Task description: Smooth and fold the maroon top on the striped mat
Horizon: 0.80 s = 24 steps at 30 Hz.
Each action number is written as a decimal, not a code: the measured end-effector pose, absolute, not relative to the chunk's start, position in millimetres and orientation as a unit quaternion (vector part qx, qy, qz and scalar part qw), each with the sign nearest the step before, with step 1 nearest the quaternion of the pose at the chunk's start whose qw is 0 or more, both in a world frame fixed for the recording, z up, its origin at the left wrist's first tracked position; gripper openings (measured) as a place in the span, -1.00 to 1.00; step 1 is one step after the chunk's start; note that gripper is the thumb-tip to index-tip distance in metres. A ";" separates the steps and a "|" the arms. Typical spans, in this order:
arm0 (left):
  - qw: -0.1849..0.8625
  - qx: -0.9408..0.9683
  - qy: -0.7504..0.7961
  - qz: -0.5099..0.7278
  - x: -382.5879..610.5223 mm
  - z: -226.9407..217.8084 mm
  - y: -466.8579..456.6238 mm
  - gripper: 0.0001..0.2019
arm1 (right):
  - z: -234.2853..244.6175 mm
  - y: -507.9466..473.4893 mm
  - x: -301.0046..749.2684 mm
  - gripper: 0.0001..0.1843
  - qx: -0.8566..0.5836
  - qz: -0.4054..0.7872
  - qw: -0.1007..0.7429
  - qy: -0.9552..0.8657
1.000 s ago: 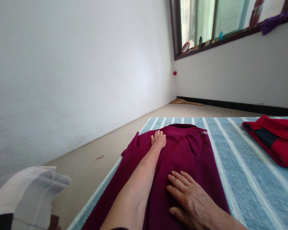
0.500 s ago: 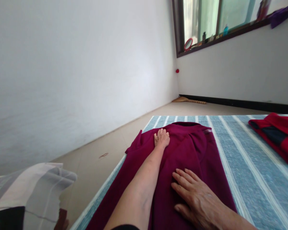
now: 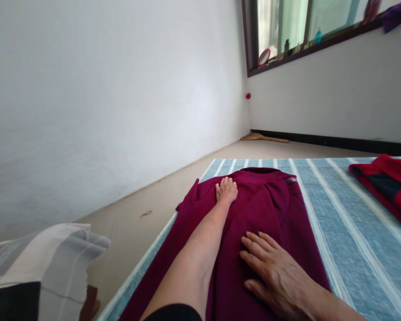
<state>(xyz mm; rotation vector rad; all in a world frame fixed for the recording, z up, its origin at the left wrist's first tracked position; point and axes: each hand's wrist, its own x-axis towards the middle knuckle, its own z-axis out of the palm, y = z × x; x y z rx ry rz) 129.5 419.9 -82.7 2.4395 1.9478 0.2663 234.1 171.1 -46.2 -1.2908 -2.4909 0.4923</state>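
Note:
A maroon garment lies spread on a blue mat with white stripes. My left hand reaches far out and rests flat near the garment's top, fingers stretched. My right hand lies flat on the garment's middle, closer to me, with its fingers spread. Neither hand holds anything. A fold of the cloth sticks out at the garment's left edge, beside my left hand.
A folded red and dark garment lies on the mat at the right. Grey-white cloth sits at the lower left. Bare floor runs along a white wall. A window sill holds small bottles and a round mirror. A broom lies in the corner.
Both hands stay flat on the maroon garment. The view has drifted slightly, so everything sits a little further right and higher.

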 end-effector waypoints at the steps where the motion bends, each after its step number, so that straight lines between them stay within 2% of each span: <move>1: 0.004 0.779 0.621 0.084 129.6 -82.5 419.7 -0.58 | -45.8 171.1 233.9 -0.47 -0.449 0.172 0.145 -0.865; 24: -0.013 0.782 0.617 0.090 129.8 -82.7 419.0 -0.61 | -46.8 170.2 234.6 -0.49 -0.445 0.171 0.173 -0.862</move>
